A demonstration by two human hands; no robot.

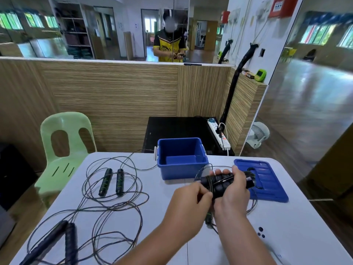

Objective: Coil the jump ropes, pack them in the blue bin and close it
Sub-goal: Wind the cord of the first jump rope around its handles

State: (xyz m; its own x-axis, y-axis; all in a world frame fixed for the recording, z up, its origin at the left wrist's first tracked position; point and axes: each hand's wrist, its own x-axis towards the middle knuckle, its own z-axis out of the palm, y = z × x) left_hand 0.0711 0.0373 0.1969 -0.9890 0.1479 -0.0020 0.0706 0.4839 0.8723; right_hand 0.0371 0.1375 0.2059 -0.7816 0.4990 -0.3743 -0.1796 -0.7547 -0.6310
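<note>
My right hand [232,190] grips a pair of black jump rope handles [219,183] held together, with thin cord wound round them. My left hand [191,199] pinches that cord at the handles' near side. The open blue bin [202,165] stands just behind my hands and looks empty. Its blue lid [267,180] lies flat to the right, with a loop of cord trailing over it. A second rope with green-banded black handles [112,181] lies uncoiled at the left. A third pair of black handles [59,241] lies at the near left, cord spread loosely.
The white table [286,226] carries everything. A green plastic chair [65,142] stands at the left corner. Behind the bin sits a black cabinet [172,129] with a power strip [219,134]. A mirror above the wooden wall reflects a person.
</note>
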